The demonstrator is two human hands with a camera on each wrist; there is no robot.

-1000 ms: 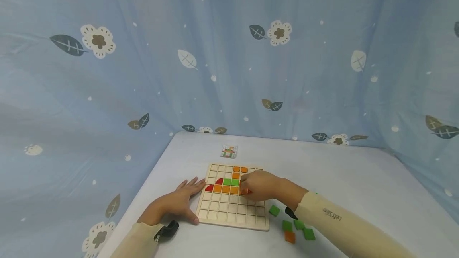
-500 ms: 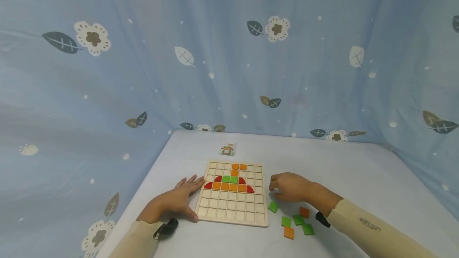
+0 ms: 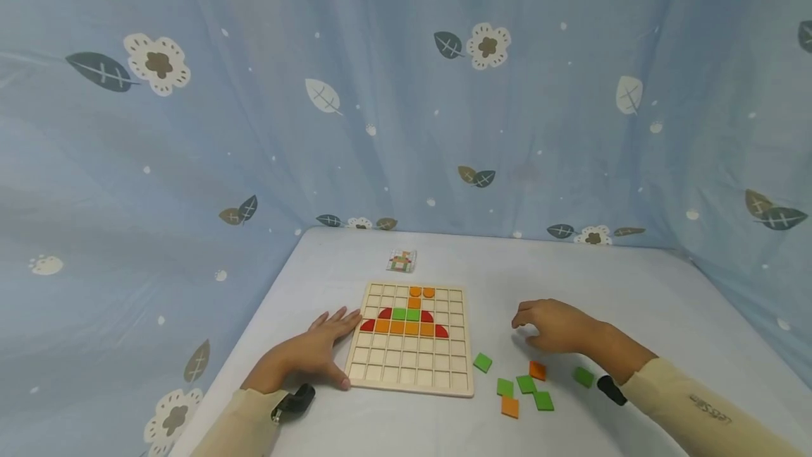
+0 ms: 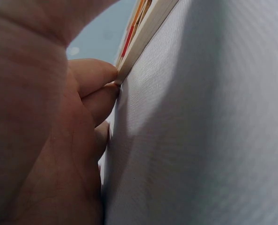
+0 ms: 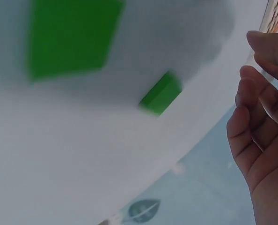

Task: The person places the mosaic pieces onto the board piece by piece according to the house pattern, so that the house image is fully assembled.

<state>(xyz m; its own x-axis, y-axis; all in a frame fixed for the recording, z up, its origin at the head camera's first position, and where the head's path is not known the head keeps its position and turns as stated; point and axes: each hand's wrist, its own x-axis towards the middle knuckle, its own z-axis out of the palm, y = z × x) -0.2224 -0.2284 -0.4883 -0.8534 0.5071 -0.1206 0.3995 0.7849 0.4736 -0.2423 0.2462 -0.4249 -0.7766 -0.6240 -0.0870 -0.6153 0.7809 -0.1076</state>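
A wooden grid board (image 3: pixel 409 378) lies on the white table. On it sit orange square tiles (image 3: pixel 396 328), green square tiles (image 3: pixel 406 314), red quarter-round pieces (image 3: pixel 441 331) and two orange round pieces (image 3: pixel 428 293). My left hand (image 3: pixel 317 352) rests at the board's left side with fingers spread; in the left wrist view the fingertips (image 4: pixel 108 77) touch its edge. To the right of the board, my right hand (image 3: pixel 558 326) hovers above the table, its fingers loosely bent. The right wrist view shows nothing between those fingers (image 5: pixel 244 124).
Loose green tiles (image 3: pixel 526 384) and orange tiles (image 3: pixel 510 407) lie right of the board. One green tile (image 3: pixel 583 376) is near the right wrist. A small patterned card (image 3: pixel 402 261) lies behind the board. A blue patterned curtain (image 3: pixel 406 90) surrounds the table.
My right hand has left the board and moved to the right. The red piece at the right end of the green row is now uncovered. My left hand stays in place.
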